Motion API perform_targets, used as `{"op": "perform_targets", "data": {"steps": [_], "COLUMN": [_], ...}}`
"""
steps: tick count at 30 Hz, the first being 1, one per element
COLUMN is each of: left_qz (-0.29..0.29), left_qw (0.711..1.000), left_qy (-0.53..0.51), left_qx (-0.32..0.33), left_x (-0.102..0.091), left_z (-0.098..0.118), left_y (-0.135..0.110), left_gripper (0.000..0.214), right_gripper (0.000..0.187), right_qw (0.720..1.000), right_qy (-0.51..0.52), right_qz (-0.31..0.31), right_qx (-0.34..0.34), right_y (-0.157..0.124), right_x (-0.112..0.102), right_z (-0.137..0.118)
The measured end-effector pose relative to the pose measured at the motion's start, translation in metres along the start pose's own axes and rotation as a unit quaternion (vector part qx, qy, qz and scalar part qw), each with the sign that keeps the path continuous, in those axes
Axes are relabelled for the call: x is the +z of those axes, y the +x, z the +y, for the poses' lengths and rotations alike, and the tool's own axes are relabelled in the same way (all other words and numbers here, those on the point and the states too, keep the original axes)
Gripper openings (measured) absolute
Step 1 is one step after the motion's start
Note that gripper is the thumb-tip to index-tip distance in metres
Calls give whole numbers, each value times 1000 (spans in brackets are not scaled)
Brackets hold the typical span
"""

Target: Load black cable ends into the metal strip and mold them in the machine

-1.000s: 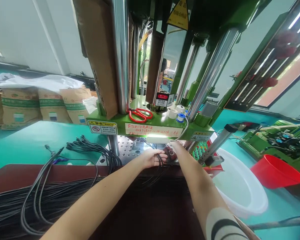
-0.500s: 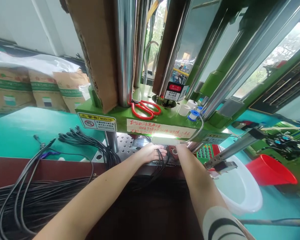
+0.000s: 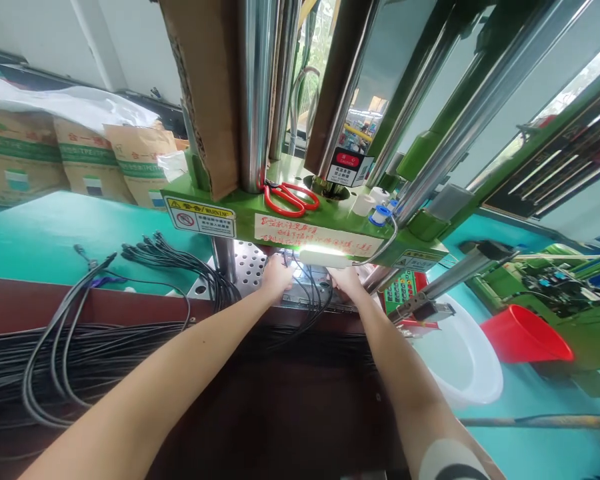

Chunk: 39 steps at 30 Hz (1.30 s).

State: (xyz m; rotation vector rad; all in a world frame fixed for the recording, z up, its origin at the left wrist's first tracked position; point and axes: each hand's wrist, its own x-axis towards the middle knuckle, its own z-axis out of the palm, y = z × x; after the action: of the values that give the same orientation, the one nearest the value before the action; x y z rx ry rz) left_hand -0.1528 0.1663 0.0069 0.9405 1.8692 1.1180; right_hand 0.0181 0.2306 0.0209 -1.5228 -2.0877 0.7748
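My left hand [image 3: 278,277] is closed at the left side of a metal mold plate [image 3: 294,293], under the green press. Its fingertips are turned away, so what they grip is hidden. My right hand [image 3: 346,280] is at the plate's right side, with its fingers mostly hidden below the white lamp [image 3: 325,258]. Between the two hands, several thin black cables [image 3: 314,305] lie across the plate and hang over its front edge.
Red-handled scissors [image 3: 292,200] and small spools [image 3: 380,214] sit on the press ledge. Bundled cables [image 3: 175,263] lie at left, more along the front. A control panel [image 3: 401,291], a white tub [image 3: 485,360] and a red bucket [image 3: 527,337] stand at right.
My left hand has let go of the black cables and moved left to the plate's side. My right hand has shifted slightly and shows more below the lamp. The view has tilted a little.
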Motion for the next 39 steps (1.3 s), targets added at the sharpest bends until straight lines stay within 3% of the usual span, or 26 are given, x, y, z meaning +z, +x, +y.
{"op": "perform_targets", "data": {"steps": [2, 5, 7, 16, 21, 26, 31, 39], "left_qz": [33, 57, 52, 67, 93, 91, 72, 103], "left_qw": [990, 927, 905, 887, 885, 883, 882, 883], "left_qy": [123, 336, 384, 417, 408, 401, 391, 372], "left_qx": [61, 157, 175, 184, 204, 229, 255, 267], "left_x": [-4, -9, -11, -12, -8, 6, 9, 8], "left_z": [-2, -1, 1, 3, 14, 17, 9, 10], "left_y": [-2, -3, -2, 7, 1, -2, 8, 9], "left_gripper": [38, 34, 32, 39, 31, 32, 26, 30], "right_gripper": [38, 35, 31, 23, 23, 24, 25, 28], "right_qw": [1000, 1000, 999, 996, 984, 966, 946, 929], "right_qy": [2, 2, -1, -59, -120, -195, -271, -324], "right_qz": [5, 27, 42, 62, 65, 40, 30, 25], "right_qx": [-3, -3, -3, -40, -112, -167, -175, -176], "right_y": [-1, 3, 7, 13, 11, 7, 4, 4], "right_x": [0, 4, 8, 13, 3, 8, 17, 20], "right_z": [0, 0, 1, 4, -12, -33, -38, -35]}}
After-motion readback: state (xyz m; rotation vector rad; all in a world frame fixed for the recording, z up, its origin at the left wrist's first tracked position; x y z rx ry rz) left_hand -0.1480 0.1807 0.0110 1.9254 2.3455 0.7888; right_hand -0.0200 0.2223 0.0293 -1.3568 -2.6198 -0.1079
